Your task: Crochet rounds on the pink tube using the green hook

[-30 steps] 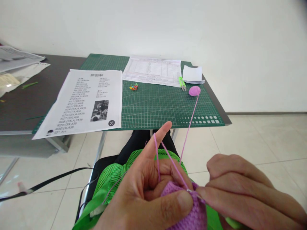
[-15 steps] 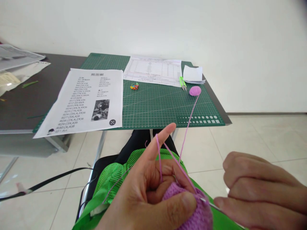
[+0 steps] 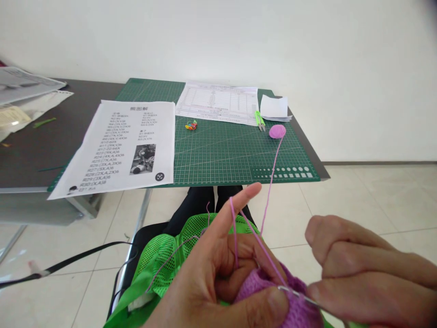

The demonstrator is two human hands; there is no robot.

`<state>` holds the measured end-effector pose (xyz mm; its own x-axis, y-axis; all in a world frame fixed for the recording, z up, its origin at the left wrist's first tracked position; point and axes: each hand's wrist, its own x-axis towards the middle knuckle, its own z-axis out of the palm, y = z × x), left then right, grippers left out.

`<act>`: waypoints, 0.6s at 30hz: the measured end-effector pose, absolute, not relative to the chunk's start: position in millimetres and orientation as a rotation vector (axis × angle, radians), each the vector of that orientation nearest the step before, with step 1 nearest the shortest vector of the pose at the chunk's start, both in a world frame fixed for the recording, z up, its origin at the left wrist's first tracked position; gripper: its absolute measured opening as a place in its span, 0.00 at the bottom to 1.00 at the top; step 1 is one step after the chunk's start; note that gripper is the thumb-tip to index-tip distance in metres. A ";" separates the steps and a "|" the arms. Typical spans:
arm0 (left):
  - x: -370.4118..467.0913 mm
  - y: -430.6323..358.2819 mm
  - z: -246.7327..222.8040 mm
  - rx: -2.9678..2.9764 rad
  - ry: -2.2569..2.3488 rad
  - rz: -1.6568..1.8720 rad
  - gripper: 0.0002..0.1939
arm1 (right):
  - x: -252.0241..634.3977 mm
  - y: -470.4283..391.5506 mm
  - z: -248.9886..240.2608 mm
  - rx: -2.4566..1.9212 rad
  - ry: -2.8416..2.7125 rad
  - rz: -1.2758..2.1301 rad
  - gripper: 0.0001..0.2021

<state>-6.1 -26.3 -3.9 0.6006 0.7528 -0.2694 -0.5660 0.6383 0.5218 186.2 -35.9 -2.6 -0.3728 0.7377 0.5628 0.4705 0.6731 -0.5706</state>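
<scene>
1 head-worn view looks forward and down, close above the lap.

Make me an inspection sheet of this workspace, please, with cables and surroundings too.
Surface: green cutting mat on a dark table.
Job's things: purple crocheted piece, metal hook at its edge, yarn ball on the mat.
Clutter: printed pattern sheet, form, paper slips, green-handled snips, small colored clips; more papers at far left.
Hands: left hand holds the piece, yarn over its raised index finger; right hand holds the hook.
Cables: black strap or cord at lower left; cannot tell which.
Surroundings: white wall, tiled floor.
</scene>
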 end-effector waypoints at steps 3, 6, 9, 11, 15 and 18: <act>-7.9 -25.9 -4.3 0.379 0.495 0.776 0.35 | 179.6 -32.5 4.5 -0.965 -2.056 0.289 0.17; -12.5 -24.9 -5.5 0.432 0.565 0.710 0.37 | 174.0 -25.8 7.3 -0.994 -2.141 0.218 0.15; -14.4 -24.8 -6.5 0.483 0.627 0.679 0.38 | 170.0 -21.9 5.2 -0.998 -2.088 0.253 0.15; -12.6 -25.8 -6.6 0.482 0.640 0.715 0.36 | 167.8 -22.7 3.9 -1.044 -2.058 0.291 0.16; -5.1 -28.3 -5.2 0.427 0.678 0.831 0.35 | 164.2 -26.5 4.3 -1.159 -2.036 0.331 0.17; 0.3 -30.3 -5.0 0.386 0.712 0.911 0.37 | 161.7 -25.8 4.5 -1.057 -2.048 0.168 0.16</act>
<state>0.3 -30.3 -5.0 0.4100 0.8231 -0.3930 -0.5804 0.5678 0.5837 161.7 -25.8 4.5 -0.3244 0.7322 0.5988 0.6249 0.6411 -0.4454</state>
